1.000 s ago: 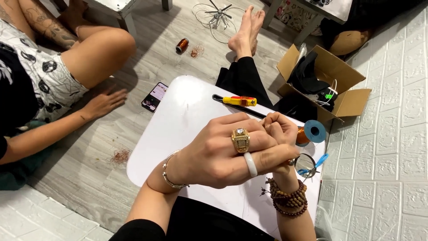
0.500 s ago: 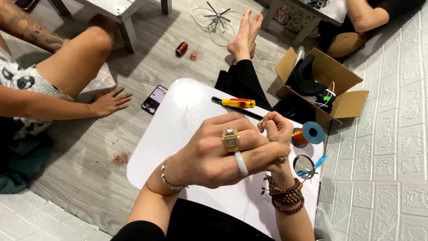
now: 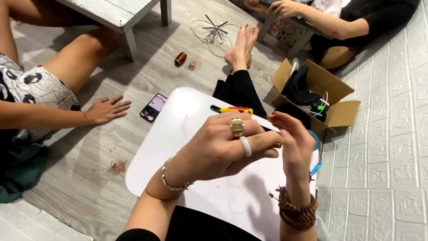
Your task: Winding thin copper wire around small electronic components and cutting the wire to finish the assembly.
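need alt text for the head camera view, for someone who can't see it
A person's left hand, with two rings, and right hand meet over a white lap table; what they hold is hidden. A yellow and red screwdriver lies on the table, a phone and a cardboard box on the grey floor nearby.

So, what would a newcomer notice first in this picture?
First, the two hands raised over the white board: the left hand with a gold ring and a white ring, fingertips meeting the right hand. Then the open cardboard box at the right.
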